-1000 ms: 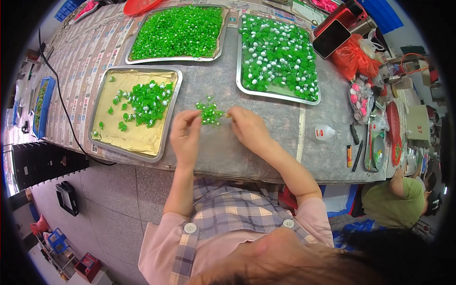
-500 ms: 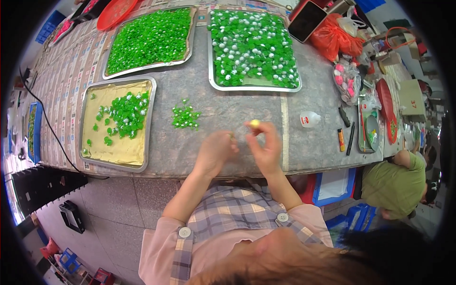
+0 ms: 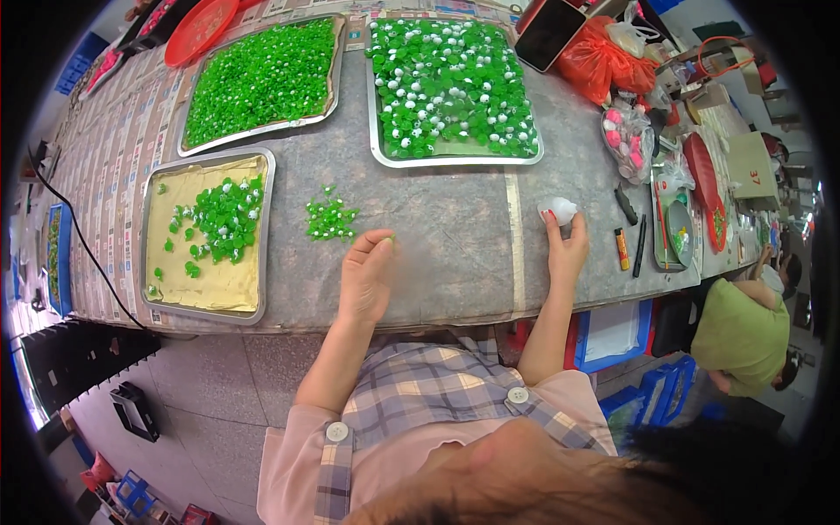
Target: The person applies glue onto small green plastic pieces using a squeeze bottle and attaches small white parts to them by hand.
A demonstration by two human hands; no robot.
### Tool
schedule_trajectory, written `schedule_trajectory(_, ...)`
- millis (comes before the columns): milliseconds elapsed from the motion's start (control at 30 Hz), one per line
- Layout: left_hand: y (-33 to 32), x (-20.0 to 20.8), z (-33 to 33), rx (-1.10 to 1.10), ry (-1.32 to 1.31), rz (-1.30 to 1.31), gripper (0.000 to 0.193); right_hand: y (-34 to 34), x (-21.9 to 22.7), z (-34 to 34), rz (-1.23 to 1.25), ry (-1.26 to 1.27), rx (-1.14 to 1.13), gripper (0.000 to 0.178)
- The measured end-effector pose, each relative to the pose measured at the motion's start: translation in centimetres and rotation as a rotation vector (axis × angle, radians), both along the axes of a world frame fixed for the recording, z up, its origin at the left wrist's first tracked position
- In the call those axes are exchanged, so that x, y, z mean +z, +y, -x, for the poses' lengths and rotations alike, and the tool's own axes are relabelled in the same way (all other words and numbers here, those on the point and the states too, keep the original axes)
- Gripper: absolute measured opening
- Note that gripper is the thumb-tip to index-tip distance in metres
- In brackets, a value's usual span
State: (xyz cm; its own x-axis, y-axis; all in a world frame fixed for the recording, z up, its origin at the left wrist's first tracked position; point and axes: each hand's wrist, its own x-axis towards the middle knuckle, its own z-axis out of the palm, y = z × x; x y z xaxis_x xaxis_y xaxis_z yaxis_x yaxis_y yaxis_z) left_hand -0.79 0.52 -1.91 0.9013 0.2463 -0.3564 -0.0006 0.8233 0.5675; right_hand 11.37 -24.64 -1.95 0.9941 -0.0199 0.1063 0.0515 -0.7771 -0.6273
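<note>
My right hand (image 3: 567, 249) has its thumb and fingers around a small white plastic bottle (image 3: 561, 209) with a red label, at the right of the table. Nearer the middle, my left hand (image 3: 367, 276) is closed in a pinch; whatever its fingertips hold is too small to make out. Just beyond that hand lies a loose pile of small green pieces (image 3: 330, 216) with white specks. To the left, a paper-lined metal tray (image 3: 210, 295) carries a cluster of green leaf-like pieces with white balls (image 3: 229, 219).
Two metal trays at the back hold many small green pieces (image 3: 262, 83) and green pieces with white balls (image 3: 451, 87). On the right are an orange-yellow tube (image 3: 622, 249), a black pen (image 3: 640, 246), red bags (image 3: 604, 61) and a dark-screened device (image 3: 549, 35). A person in green (image 3: 744, 337) is farther right.
My right hand has moved right, from beside the left hand to the white bottle, and has taken hold of it. The yellow piece at its fingertips no longer shows. My left hand shifted slightly left.
</note>
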Motion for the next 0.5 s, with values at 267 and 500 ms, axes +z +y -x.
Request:
schedule_trajectory(267,-0.5,0.7,0.0,-0.078,-0.029,-0.017,0.013,7.0,5.3,3.6,-1.063,0.042,0.201,0.026)
schedule_trajectory(500,-0.6,1.4,-0.2,-0.087,0.037,0.032,0.015,8.2,5.7,5.0,-1.021,-0.103,0.377,0.038)
